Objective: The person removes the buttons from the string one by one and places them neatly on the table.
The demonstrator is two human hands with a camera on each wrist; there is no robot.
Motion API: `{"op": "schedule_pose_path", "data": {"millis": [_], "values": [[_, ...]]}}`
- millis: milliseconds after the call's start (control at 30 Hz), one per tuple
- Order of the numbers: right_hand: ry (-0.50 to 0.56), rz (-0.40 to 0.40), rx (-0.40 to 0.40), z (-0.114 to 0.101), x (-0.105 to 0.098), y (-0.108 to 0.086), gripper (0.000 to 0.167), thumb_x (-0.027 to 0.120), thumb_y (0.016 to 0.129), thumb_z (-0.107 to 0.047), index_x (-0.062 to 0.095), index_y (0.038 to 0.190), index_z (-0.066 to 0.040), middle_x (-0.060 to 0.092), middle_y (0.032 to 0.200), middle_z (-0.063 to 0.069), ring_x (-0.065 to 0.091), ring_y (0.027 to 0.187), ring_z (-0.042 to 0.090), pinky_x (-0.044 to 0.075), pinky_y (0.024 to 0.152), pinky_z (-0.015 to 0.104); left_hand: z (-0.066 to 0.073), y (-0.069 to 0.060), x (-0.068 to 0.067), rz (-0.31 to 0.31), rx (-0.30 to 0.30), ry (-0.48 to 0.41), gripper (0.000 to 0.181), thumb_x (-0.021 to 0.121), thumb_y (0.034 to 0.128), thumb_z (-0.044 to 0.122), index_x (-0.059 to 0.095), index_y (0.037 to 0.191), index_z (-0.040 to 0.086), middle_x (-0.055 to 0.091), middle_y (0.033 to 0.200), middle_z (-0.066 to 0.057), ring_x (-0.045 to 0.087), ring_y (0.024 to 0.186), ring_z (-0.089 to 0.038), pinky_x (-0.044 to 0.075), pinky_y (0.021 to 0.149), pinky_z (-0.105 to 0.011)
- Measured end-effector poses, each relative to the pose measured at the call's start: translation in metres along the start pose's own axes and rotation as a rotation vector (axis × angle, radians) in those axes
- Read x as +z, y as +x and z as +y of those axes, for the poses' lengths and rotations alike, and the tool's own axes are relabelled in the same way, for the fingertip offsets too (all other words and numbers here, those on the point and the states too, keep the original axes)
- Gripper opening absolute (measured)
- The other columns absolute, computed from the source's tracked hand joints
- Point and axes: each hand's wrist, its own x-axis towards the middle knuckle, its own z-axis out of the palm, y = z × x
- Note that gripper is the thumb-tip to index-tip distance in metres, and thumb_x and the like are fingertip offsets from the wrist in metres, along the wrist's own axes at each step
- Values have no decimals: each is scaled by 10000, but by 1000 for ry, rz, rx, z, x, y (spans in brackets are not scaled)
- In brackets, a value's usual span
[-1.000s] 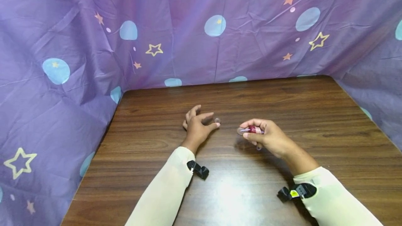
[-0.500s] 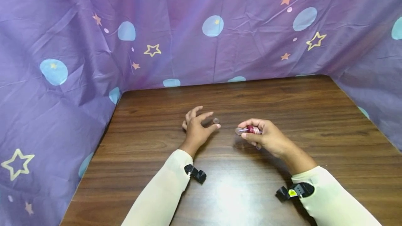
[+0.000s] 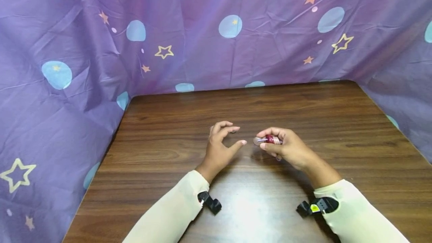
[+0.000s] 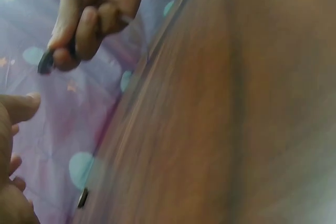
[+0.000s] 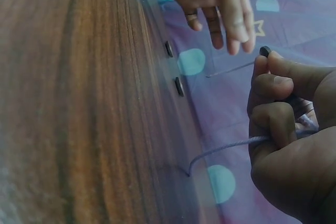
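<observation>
My right hand point(image 3: 287, 147) pinches a small round disc point(image 3: 257, 141) at its fingertips. In the same hand lies a small red item with pale pink bands point(image 3: 272, 140); its kind is unclear. A light purple cord point(image 5: 226, 145) trails from the curled fingers, and a thinner strand point(image 5: 231, 70) extends from near the disc. My left hand point(image 3: 221, 147) hovers just left of it, thumb and fingers spread, holding nothing. One loose disc point(image 3: 233, 131) is mostly covered by the left fingertips. The right wrist view shows two dark discs on the tabletop, an upper disc point(image 5: 168, 49) and a lower disc point(image 5: 179, 86).
A brown wood-grain table point(image 3: 303, 108) lies under both hands. Purple cloth point(image 3: 199, 18) printed with stars and planets surrounds its back and sides. Each sleeve carries a black wrist camera, the left camera point(image 3: 210, 202) and the right camera point(image 3: 317, 207).
My left hand has shifted rightward, away from beside the loose disc, with thumb and fingers spread wider. The right hand keeps its hold and nearly the same place.
</observation>
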Motion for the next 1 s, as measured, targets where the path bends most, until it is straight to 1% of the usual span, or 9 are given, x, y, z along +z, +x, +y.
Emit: {"op": "schedule_pose_path", "data": {"millis": [100, 167, 267, 367, 433, 567, 667, 867, 1000], "values": [[0, 5, 0, 0, 0, 0, 352, 731, 989, 9, 620, 1301, 131, 790, 933, -57, 565, 618, 56, 477, 509, 236, 5, -6, 1, -24, 32, -80, 432, 959, 835, 152, 791, 1222, 59, 681, 1306, -170, 630, 1285, -323, 484, 1138, -449], [-1, 7, 1, 0, 1, 0, 349, 732, 986, 14, 619, 1293, 136, 771, 907, -80, 561, 618, 54, 475, 508, 236, 8, -11, 2, -43, 20, -125, 428, 946, 850, 138, 784, 1238, 56, 686, 1297, -174, 651, 1295, -316, 504, 1158, -458], [-2, 6, -4, -1, 1, 0, 352, 732, 985, 12, 621, 1293, 140, 734, 860, -86, 556, 618, 52, 470, 508, 233, 12, -19, 1, -68, -17, -164, 436, 932, 866, 135, 773, 1266, 62, 704, 1294, -146, 666, 1259, -326, 558, 1096, -483], [-2, -4, -16, -2, 3, -1, 346, 730, 986, 12, 630, 1292, 139, 704, 812, -63, 553, 614, 53, 463, 504, 231, 16, -26, 0, -83, -39, -180, 462, 927, 871, 138, 758, 1293, 55, 718, 1280, -139, 679, 1199, -350, 580, 1036, -494], [-6, -8, -24, -2, 3, -1, 339, 729, 986, 10, 636, 1288, 135, 690, 788, -55, 553, 612, 53, 460, 502, 230, 17, -28, 0, -89, -40, -182, 472, 923, 875, 140, 748, 1302, 41, 719, 1267, -145, 678, 1180, -359, 581, 1030, -482], [-27, -11, -31, -3, 5, -2, 326, 735, 986, -1, 646, 1273, 126, 663, 754, -71, 554, 612, 48, 461, 503, 232, 18, -29, 1, -90, -36, -192, 468, 921, 869, 115, 746, 1290, 11, 713, 1215, -213, 677, 1138, -378, 589, 1002, -467], [-34, -6, -38, -3, 5, -3, 313, 736, 984, -1, 649, 1258, 125, 645, 745, -88, 548, 610, 45, 457, 498, 233, 19, -29, 1, -97, -51, -200, 461, 923, 866, 111, 751, 1283, 15, 708, 1199, -250, 676, 1118, -387, 595, 966, -477], [-14, -13, -55, -2, 7, -2, 306, 752, 983, -15, 663, 1248, 109, 707, 806, -82, 546, 611, 42, 454, 498, 228, 25, -29, 1, -113, -94, -183, 459, 927, 868, 140, 762, 1286, 50, 729, 1223, -187, 685, 1138, -342, 591, 960, -504], [-10, -22, -51, -1, 10, -3, 311, 767, 976, -22, 664, 1237, 113, 718, 801, -77, 556, 613, 43, 462, 504, 228, 27, -30, 0, -121, -105, -188, 449, 927, 868, 132, 767, 1275, 28, 736, 1228, -148, 688, 1145, -315, 602, 925, -516]]}}
